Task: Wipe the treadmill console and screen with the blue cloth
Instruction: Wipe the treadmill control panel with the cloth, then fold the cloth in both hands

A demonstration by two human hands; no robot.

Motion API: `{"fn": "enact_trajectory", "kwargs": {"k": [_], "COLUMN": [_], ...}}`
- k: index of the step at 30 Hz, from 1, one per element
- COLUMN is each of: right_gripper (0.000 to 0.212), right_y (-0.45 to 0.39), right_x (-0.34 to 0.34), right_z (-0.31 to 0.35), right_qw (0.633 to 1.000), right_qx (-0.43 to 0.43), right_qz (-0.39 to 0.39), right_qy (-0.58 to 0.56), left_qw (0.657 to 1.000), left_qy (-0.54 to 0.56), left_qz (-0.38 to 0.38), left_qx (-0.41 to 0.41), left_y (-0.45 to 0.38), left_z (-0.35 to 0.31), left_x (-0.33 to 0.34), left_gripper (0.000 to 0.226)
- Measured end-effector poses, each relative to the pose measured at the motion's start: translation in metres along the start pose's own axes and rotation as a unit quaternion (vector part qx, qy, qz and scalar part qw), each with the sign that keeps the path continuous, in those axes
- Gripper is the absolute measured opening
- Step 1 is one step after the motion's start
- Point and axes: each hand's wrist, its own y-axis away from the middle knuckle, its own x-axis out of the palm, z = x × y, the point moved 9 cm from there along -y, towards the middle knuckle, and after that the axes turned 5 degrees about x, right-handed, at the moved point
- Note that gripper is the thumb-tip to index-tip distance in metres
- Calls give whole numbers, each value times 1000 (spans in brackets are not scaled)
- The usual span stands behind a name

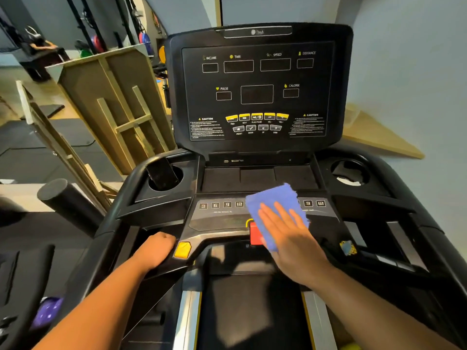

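The treadmill's dark screen panel (257, 89) stands upright ahead, with its display windows unlit. Below it lies the console (219, 218) with numbered keys. My right hand (290, 238) presses the folded blue cloth (273, 203) flat on the middle of the console, fingers spread. The cloth partly covers the red stop button (254, 234). My left hand (156, 248) is wrapped around the left handlebar (161, 267), beside a yellow button (182, 249).
A dark phone (163, 175) stands in the left cup holder. The right cup holder (350, 173) has something pale in it. Wooden frames (113, 104) lean to the left of the treadmill. A wall is close on the right. The belt (252, 311) runs below.
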Motion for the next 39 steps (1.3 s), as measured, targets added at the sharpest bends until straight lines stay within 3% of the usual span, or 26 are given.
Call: {"fn": "enact_trajectory", "kwargs": {"k": [2, 7, 10, 12, 14, 15, 18, 20, 22, 24, 28, 31, 33, 36, 38, 39], "right_gripper": [76, 61, 74, 59, 25, 22, 28, 27, 25, 25, 22, 58, 68, 54, 31, 22], "right_y": [17, 65, 87, 98, 103, 103, 109, 109, 113, 121, 138, 171, 196, 225, 238, 242], "right_x": [-6, -29, -30, -39, -74, -91, -104, -127, -154, -171, -196, -200, -188, -159, -158, -162], "right_z": [-28, -62, -81, -87, -87, -86, -99, -107, -112, -114, -139, -170, -180, -186, -197, -202], "right_qw": [998, 991, 982, 973, 955, 937, 835, 813, 787, 767, 741, 654, 638, 641, 651, 674], "right_qx": [58, 101, 149, 161, 190, 216, 322, 327, 309, 298, 304, 311, 313, 340, 352, 363], "right_qz": [7, -67, -49, -11, 16, 48, 166, 141, 85, 73, 1, -101, -107, -62, -98, -114], "right_qy": [0, -55, -105, -167, -228, -271, -413, -461, -527, -564, -599, -682, -696, -685, -666, -633], "left_qw": [1000, 1000, 997, 984, 958, 946, 923, 904, 877, 842, 806, 807, 805, 815, 813, 808], "left_qy": [3, -21, -5, 15, 44, 61, 73, 73, 59, 46, 28, 82, 126, 152, 160, 167], "left_qz": [-15, 12, -68, -155, -228, -239, -149, -2, 162, 271, 300, 289, 279, 298, 344, 364], "left_qx": [-9, 17, 42, 89, 167, 210, 347, 421, 449, 464, 510, 508, 508, 473, 443, 432], "left_y": [-2, -7, -1, 15, 38, 49, 79, 107, 141, 174, 211, 214, 214, 207, 206, 207], "left_z": [3, 11, -4, -33, -83, -114, -217, -281, -326, -359, -402, -419, -426, -422, -411, -406], "left_x": [-2, 2, -17, -39, -57, -58, -22, 27, 82, 124, 158, 167, 171, 190, 209, 217], "left_gripper": [31, 37, 36, 35, 31, 27, 16, 16, 34, 51, 40, 28, 26, 25, 24, 24]}}
